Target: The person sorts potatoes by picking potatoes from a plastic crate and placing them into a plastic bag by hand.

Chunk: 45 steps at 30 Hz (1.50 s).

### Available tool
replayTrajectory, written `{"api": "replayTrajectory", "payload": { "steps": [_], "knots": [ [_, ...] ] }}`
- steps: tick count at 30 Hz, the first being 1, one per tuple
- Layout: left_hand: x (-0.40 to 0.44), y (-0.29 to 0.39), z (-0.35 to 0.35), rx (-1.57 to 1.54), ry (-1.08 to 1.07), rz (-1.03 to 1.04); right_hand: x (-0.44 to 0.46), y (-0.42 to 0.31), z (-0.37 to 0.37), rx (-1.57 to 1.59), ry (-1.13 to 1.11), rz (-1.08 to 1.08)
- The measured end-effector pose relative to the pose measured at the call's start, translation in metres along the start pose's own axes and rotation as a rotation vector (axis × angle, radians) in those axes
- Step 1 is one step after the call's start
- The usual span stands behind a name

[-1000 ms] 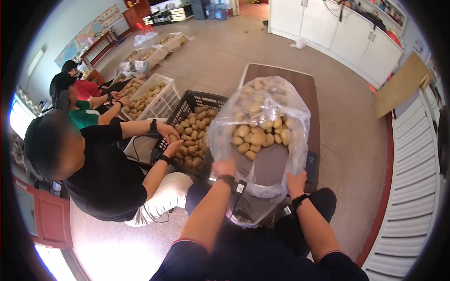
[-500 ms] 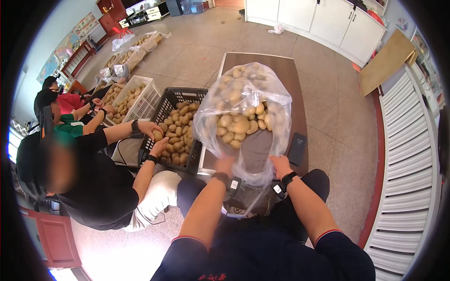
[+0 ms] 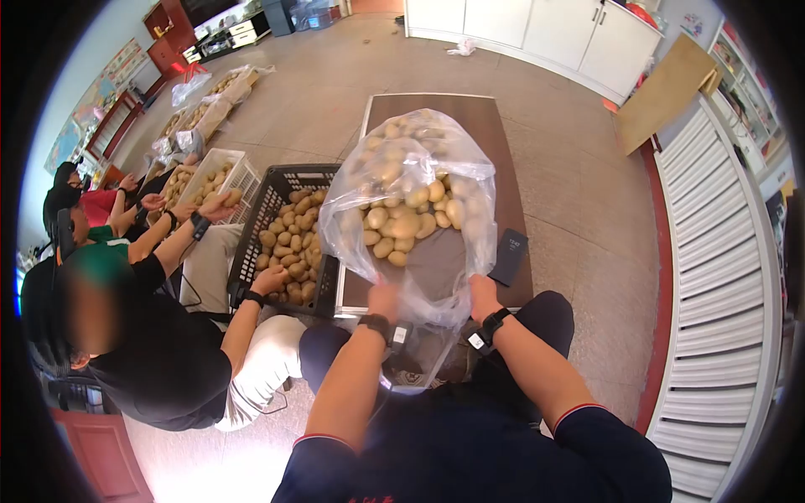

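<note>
A large clear plastic bag (image 3: 478, 180) lies on the brown table (image 3: 513, 201) with its mouth toward me. Heaped inside are many potatoes (image 3: 406, 225), mostly toward the far end, and bare brown tabletop colour shows near the opening. My left hand (image 3: 384, 300), slightly blurred, is closed on the left side of the bag's rim. On the opposite side, my right hand (image 3: 483, 295) grips the rim with curled fingers. Loose plastic hangs between both hands over the table's near edge. Just right of my right hand lies a dark phone (image 3: 509, 256).
Left of the table stands a black crate (image 3: 251, 251) of potatoes, with a co-worker's hand (image 3: 270, 281) over it. Beyond is a white crate (image 3: 243, 180) of potatoes beside other seated people. A white radiator (image 3: 708, 277) runs along the right wall.
My view has shifted, so the scene sits further left. Both my hands remain on the bag's rim. The nearby co-worker's far hand has moved from the black crate to the white one.
</note>
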State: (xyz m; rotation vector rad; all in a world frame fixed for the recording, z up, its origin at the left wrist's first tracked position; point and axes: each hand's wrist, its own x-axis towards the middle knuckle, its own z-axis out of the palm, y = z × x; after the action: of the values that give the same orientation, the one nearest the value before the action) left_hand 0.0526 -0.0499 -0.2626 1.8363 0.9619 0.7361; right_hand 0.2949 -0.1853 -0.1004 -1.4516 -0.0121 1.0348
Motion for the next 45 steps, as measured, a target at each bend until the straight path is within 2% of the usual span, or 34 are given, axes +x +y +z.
{"api": "replayTrajectory", "payload": {
  "steps": [1, 2, 3, 4, 6, 7, 9, 11, 14, 15, 16, 18, 21, 23, 25, 27, 30, 33, 34, 36, 37, 39, 42, 43, 44, 45],
  "knots": [
    [0.001, 0.003, -0.002, 0.163, -0.034, 0.053, 0.023, 0.02, -0.011, 0.008, 0.008, -0.004],
    [-0.001, 0.008, -0.003, 0.246, -0.055, 0.079, 0.066, 0.06, -0.028, -0.343, -0.102, -0.282],
    [-0.003, 0.012, -0.004, 0.328, -0.074, 0.107, 0.034, 0.03, -0.011, -0.249, -0.046, -0.116],
    [-0.003, 0.018, -0.006, 0.215, -0.056, 0.03, -0.004, -0.005, 0.008, -0.145, 0.026, 0.043],
    [-0.005, 0.033, -0.009, 0.102, -0.04, -0.048, -0.017, -0.011, 0.015, -0.065, -0.037, 0.097],
    [-0.005, 0.054, -0.013, 0.029, -0.017, -0.194, -0.019, -0.009, 0.016, -0.036, -0.09, 0.106],
    [-0.004, 0.149, -0.028, -0.262, 0.104, -0.66, -0.015, 0.0, 0.016, -0.014, -0.179, 0.109],
    [-0.004, 0.218, -0.038, -0.409, 0.222, -0.893, 0.008, 0.025, 0.009, -0.136, -0.24, 0.025],
    [-0.004, 0.183, -0.03, -0.445, 0.164, -0.819, 0.025, 0.043, 0.004, -0.41, -0.329, -0.166],
    [-0.004, 0.141, -0.022, -0.447, 0.165, -0.815, -0.001, 0.022, 0.01, -0.347, -0.326, -0.108],
    [-0.003, 0.084, -0.011, -0.293, 0.095, -0.591, -0.022, 0.005, 0.015, -0.283, -0.326, -0.047],
    [-0.005, 0.051, -0.008, -0.138, 0.041, -0.365, -0.034, -0.006, 0.017, -0.254, -0.285, -0.019],
    [-0.008, 0.053, -0.006, -0.033, -0.014, -0.38, -0.046, -0.01, 0.012, -0.225, -0.219, -0.017],
    [-0.011, 0.068, -0.006, -0.115, 0.07, -0.446, -0.044, -0.006, 0.004, -0.246, -0.234, -0.074],
    [-0.013, 0.082, -0.006, -0.193, 0.113, -0.504, -0.047, -0.006, -0.002, -0.236, -0.229, -0.036],
    [-0.016, 0.093, -0.006, -0.243, 0.129, -0.541, -0.054, -0.005, -0.006, -0.27, -0.192, -0.125],
    [-0.021, 0.079, 0.002, -0.312, 0.146, -0.506, -0.06, -0.002, -0.013, -0.239, -0.206, -0.109],
    [-0.024, 0.052, 0.013, -0.41, 0.237, -0.325, -0.071, 0.001, -0.016, -0.221, -0.193, -0.075],
    [-0.029, 0.053, 0.013, -0.366, 0.213, -0.396, -0.071, 0.006, -0.015, -0.276, -0.155, -0.136],
    [-0.037, 0.054, 0.012, -0.322, 0.194, -0.46, -0.074, 0.014, -0.024, -0.321, -0.17, -0.116],
    [-0.045, 0.051, 0.012, 0.048, 0.088, -0.302, -0.08, 0.014, -0.027, -0.365, -0.18, -0.091],
    [-0.051, 0.046, 0.014, 0.415, -0.013, -0.136, -0.093, 0.017, -0.028, -0.333, -0.175, -0.07],
    [-0.068, 0.057, 0.022, 0.501, 0.006, -0.302, -0.1, 0.03, -0.032, -0.336, -0.164, -0.041],
    [-0.072, 0.077, 0.017, 0.419, 0.026, -0.402, -0.101, 0.034, -0.033, -0.371, -0.159, -0.037],
    [-0.075, 0.105, 0.012, 0.297, 0.059, -0.521, -0.104, 0.039, -0.035, -0.373, -0.162, -0.035],
    [-0.08, 0.148, 0.004, -0.079, 0.174, -0.703, -0.106, 0.043, -0.035, -0.352, -0.179, -0.052]
  ]
}}
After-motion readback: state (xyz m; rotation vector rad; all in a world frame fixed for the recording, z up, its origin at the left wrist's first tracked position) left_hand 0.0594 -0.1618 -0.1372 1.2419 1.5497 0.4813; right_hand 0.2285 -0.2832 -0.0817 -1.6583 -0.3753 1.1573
